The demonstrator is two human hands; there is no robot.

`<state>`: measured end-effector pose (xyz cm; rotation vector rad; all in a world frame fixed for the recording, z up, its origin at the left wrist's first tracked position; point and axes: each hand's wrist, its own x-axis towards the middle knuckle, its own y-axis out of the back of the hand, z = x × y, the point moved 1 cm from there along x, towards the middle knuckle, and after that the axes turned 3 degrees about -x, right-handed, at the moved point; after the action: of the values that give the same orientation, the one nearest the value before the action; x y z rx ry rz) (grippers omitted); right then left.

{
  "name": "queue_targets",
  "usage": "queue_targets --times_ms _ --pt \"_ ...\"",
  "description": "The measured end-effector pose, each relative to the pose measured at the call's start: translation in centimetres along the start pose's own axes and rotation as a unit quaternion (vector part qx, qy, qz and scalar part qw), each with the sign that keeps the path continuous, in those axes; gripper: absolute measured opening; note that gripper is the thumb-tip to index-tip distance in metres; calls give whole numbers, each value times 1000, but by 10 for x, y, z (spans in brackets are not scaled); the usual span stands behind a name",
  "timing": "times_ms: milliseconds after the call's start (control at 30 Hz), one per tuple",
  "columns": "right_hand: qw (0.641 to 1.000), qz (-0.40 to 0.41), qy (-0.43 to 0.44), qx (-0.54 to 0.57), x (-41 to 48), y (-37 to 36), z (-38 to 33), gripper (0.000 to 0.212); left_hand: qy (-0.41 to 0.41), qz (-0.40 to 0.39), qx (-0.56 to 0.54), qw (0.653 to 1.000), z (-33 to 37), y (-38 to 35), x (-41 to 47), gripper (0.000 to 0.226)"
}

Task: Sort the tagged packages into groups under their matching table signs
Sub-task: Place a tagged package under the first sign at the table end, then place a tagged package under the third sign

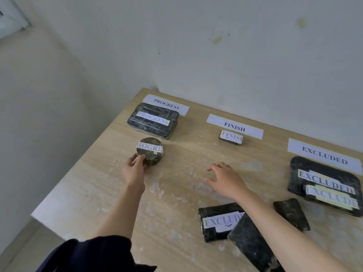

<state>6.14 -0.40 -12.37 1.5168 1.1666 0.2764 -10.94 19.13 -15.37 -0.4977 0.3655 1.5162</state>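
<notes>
- I've got the left hand (135,167) closed on the near side of the round package (149,151) tagged PROGRESS — fingers on its rim, package sitting on the table (176,193) toward the left edge.
- Just beyond it, the flat rectangular package (153,120) tagged PROGRESS lies near the far left corner, right under the PROGRESS sign (166,104).
- My right hand (224,178) hovers open over the bare middle of the table, fingers spread, holding nothing.
- Along the far edge, the FINISH sign (234,126) has one small package (231,137) tagged FINISH just in front of it.
- Toward the right edge, the EXCLUDED sign (324,155) — below it a large dark package (322,173) tagged EXCLUDED, with a smaller EXCLUDED package (332,199) lying on its near part.
- Near edge, under my right forearm: a package (220,220) tagged EXCLUDED, partly covered by a dark package (253,246) whose tag I can't see.
- One more dark package (291,213) sits between those and the EXCLUDED pile — no tag visible from here.
</notes>
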Motion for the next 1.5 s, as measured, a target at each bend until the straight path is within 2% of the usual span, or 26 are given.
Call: queue_targets --times_ms 133,200,267,333,400,433,500,567,600,633,667,700,767,800,900,967,1000,1067,1167,1233,1300,1333,1400,1500 --pt "1000 13 2 4 -3 -1 2 43 -29 34 64 997 10 3 28 36" --pt "1000 16 1 17 -9 5 6 43 -36 46 95 994 12 2 30 45" --pt "999 -19 -3 27 -17 14 12 47 -95 80 178 976 12 0 20 57" --pt "996 -94 -7 -1 -28 20 19 57 -184 94 233 950 9 -3 -6 60" --pt "986 -160 -11 -53 -39 20 25 64 -256 45 246 934 -6 -7 -42 50" --pt "982 -177 -16 -62 -43 17 28 65 -284 -12 271 920 -17 -8 -60 44" --pt "985 -167 -26 -47 -49 11 33 61 -293 -178 375 862 -43 -8 -94 43" --pt "992 -120 -35 -31 -56 9 38 56 -286 -336 505 742 -73 -6 -123 57" --pt "994 -100 -35 -31 -60 10 41 54 -294 -374 562 677 -85 -5 -132 68" --pt "995 -84 -33 -35 -65 11 44 52 -307 -387 601 628 -95 -3 -138 77" --pt "996 -71 -31 -39 -69 12 47 50 -321 -385 625 599 -102 -2 -142 80" --pt "997 -62 -29 -39 -74 13 51 48 -330 -378 635 587 -105 -4 -144 79" --pt "998 -51 -26 -34 -82 10 60 45 -319 -368 640 594 -103 -11 -147 69" --pt "998 -46 -26 -25 -85 8 64 44 -288 -371 631 618 -100 -16 -148 61" --pt "999 1 -28 43 -94 0 73 50 -154 -372 518 755 -81 -26 -147 48" --pt "995 44 -35 87 -98 -2 76 58 -124 -317 440 831 -61 -30 -146 47" --pt "992 57 -38 105 -99 -3 76 63 -128 -287 407 858 -50 -32 -146 47" --pt "983 87 -46 157 -99 -1 75 70 -133 -266 353 887 -33 -36 -150 49" --pt "929 135 -65 339 -99 10 71 65 -98 -336 312 883 -22 -45 -166 52" --pt "864 139 -68 478 -100 20 70 50 -72 -388 311 864 -25 -55 -176 53" --pt "793 165 -86 580 -100 27 76 36 -69 -407 316 854 -32 -66 -184 54" --pt "765 186 -99 608 -101 30 81 32 -74 -408 325 850 -37 -71 -187 56" --pt "736 226 -118 627 -105 34 93 28 -78 -411 369 830 -51 -78 -191 65" --pt "703 280 -143 638 -119 38 118 26 -7 -441 439 782 -74 -80 -200 82"
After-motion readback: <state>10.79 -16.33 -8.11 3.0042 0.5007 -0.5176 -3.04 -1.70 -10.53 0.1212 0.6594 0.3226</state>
